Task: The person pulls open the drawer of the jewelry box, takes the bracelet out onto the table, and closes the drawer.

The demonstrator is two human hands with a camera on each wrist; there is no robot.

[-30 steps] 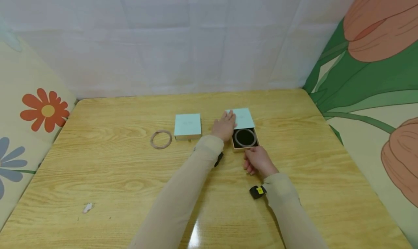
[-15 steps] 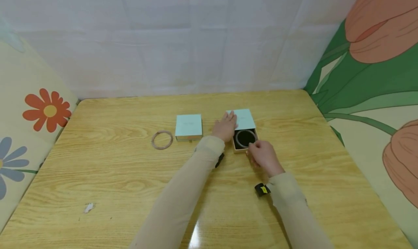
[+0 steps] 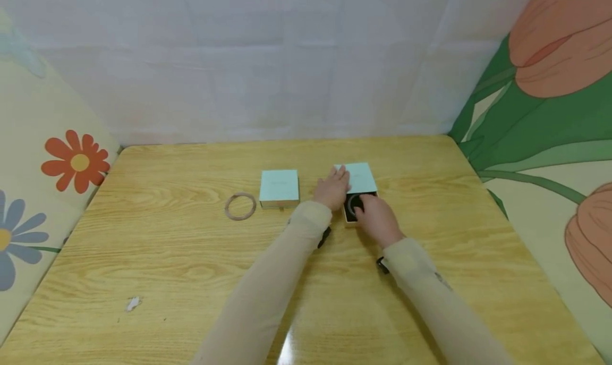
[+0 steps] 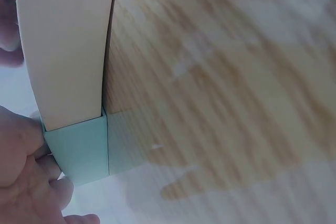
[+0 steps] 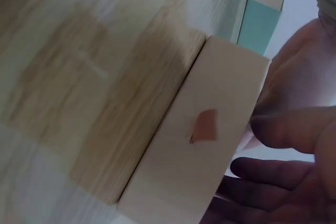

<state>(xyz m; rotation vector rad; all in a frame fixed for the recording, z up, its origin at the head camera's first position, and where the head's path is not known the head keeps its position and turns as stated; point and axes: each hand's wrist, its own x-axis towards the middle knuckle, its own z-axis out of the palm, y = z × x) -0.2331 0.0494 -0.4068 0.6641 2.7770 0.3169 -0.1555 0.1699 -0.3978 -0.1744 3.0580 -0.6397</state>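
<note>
A mint-covered box stands toward the back of the table, its cream drawer with a small reddish tab slid partway out toward me. Inside the black drawer lies a grey bangle, partly covered by my right hand. My left hand rests on the left part of the mint cover, and in the left wrist view its fingers bend beside the cover's edge. The right hand reaches over the drawer from the near right, thumb and fingers apart at the bangle.
A second mint box, closed, stands left of my left hand. Farther left lies a loose brownish bangle on the wooden table. A small white patch marks the near left. A white cloth hangs behind.
My right hand has moved from the drawer's front edge up and over the drawer, onto the bangle, with the thumb and fingers spreading. The left hand has stayed on the cover.
</note>
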